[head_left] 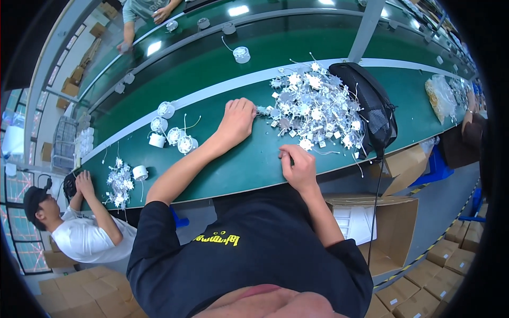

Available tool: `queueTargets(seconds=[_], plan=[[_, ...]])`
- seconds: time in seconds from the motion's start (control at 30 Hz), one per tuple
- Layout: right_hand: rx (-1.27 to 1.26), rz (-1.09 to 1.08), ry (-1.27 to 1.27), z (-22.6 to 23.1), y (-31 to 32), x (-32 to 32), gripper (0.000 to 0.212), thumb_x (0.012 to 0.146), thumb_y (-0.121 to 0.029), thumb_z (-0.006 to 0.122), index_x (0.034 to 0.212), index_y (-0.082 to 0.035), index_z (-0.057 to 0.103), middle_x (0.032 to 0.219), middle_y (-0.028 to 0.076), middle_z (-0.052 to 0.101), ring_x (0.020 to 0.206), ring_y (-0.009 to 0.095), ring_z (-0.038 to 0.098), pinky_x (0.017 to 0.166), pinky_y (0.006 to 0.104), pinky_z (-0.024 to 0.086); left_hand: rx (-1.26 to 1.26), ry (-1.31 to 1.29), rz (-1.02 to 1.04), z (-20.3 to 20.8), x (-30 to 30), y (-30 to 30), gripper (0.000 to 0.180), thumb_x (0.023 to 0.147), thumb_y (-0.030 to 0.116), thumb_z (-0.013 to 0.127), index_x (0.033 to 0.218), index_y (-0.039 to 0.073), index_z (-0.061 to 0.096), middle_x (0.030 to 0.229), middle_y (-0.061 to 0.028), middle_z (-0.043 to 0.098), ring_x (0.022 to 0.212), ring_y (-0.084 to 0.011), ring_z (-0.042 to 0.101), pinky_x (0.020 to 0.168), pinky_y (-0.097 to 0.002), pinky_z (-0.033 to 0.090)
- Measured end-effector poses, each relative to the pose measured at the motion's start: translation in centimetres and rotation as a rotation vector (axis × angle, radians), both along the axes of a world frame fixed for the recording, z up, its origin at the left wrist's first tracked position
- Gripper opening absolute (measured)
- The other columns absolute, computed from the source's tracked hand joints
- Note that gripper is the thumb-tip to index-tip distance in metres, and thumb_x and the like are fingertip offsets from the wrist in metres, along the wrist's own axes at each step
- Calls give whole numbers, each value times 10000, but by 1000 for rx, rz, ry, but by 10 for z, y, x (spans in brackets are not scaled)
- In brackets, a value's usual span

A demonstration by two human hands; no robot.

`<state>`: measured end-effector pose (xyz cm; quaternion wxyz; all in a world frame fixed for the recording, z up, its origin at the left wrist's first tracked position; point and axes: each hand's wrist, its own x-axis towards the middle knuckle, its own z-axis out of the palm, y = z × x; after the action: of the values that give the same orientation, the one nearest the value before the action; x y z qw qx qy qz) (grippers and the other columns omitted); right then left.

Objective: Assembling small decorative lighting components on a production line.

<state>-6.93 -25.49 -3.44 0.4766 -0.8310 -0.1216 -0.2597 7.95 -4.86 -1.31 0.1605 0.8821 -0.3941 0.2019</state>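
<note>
My left hand (pixel 238 121) lies on the green bench top (pixel 233 172), its fingers curled at the left edge of a large pile of small white star-shaped parts with wires (pixel 318 106). Whatever those fingers hold is hidden. My right hand (pixel 298 168) hovers by the bench's front edge, below the pile, with its fingers bent inward; anything in them is too small to make out. Left of my left forearm stand several white round housings, such as a white housing with a wire (pixel 185 144) and a plain-sided white housing (pixel 156 140).
A black mesh bag (pixel 371 108) leans against the pile's right side, a cable hanging from it. Farther left are a smaller heap of white parts (pixel 120 183) and a seated co-worker (pixel 90 233). Beyond a pale rail runs a green conveyor (pixel 201 69) carrying housings. An open carton (pixel 392 228) stands under the bench.
</note>
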Motion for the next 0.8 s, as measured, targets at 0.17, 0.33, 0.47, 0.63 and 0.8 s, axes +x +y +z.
queueTargets(seconds=[0.17, 0.33, 0.47, 0.63, 0.8], plan=[[175, 47, 183, 33, 9, 4, 218, 934, 15, 632, 1150, 5, 654, 915, 108, 702, 685, 147, 654, 593, 287, 512, -379, 960, 1, 39, -41, 15, 98, 1050, 121, 547, 1015, 41, 503, 905, -71, 590, 810, -163, 582, 723, -316, 470], [865, 481, 654, 28, 46, 15, 361, 954, 21, 623, 1314, -4, 591, 974, 91, 687, 722, 94, 626, 597, 247, 493, -678, 1430, -125, 37, -74, 37, 81, 1080, 134, 506, 1068, 55, 494, 887, -33, 582, 718, -73, 505, 664, -246, 428], [784, 562, 664, 7, 55, 20, 339, 968, 4, 626, 1306, -7, 602, 1013, 78, 688, 781, 117, 646, 655, 243, 508, -695, 1389, -63, 34, -91, 48, 89, 1073, 144, 533, 1077, 57, 515, 889, -10, 572, 698, -52, 468, 635, -235, 396], [204, 415, 495, 21, 54, 18, 340, 961, -5, 648, 1298, -2, 601, 1084, 71, 681, 880, 132, 657, 733, 251, 531, -320, 1160, 237, 61, -104, 47, 127, 1053, 141, 563, 987, 32, 570, 807, 27, 535, 688, -48, 441, 602, -251, 358], [403, 425, 337, 29, 57, 13, 342, 950, 4, 660, 1286, 3, 598, 1159, 81, 658, 976, 145, 653, 787, 264, 547, -540, 1097, 96, 49, -101, 50, 176, 1015, 124, 582, 889, 3, 601, 670, 8, 488, 618, -71, 434, 549, -287, 343]])
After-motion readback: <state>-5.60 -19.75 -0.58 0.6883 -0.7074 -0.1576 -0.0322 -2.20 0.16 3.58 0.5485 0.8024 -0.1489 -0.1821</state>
